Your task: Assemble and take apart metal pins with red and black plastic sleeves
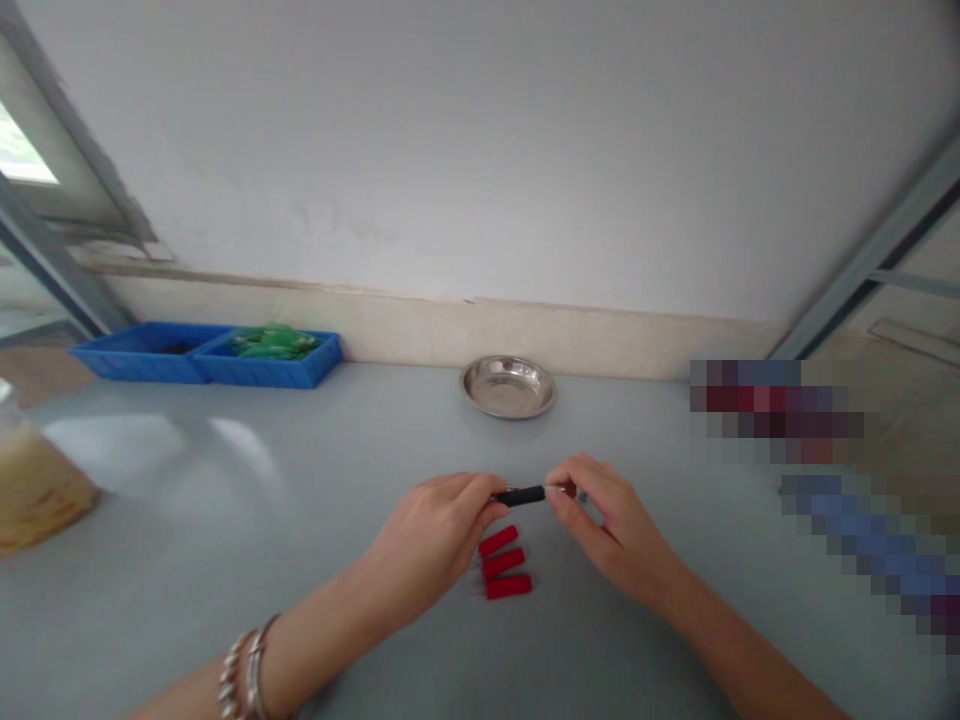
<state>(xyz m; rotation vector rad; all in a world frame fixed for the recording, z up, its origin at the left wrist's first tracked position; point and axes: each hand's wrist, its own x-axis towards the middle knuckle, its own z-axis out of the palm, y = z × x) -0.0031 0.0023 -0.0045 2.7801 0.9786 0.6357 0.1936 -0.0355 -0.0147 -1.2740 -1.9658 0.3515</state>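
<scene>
A short black cylindrical piece is held level between my two hands, above the grey table. The fingers of my left hand are closed on its left end. At its right end, my right hand pinches a thin, light-coloured tip, with a small brownish bit showing behind the fingers that I cannot make out. Three red pieces, the top one, the middle one and the bottom one, lie in a stack-like row just below the black piece, thin strands at their left ends.
A round metal dish stands near the wall. Blue trays at the back left hold green items and something dark. A clear container with yellowish contents is at the left edge. Blurred-out things lie on the right.
</scene>
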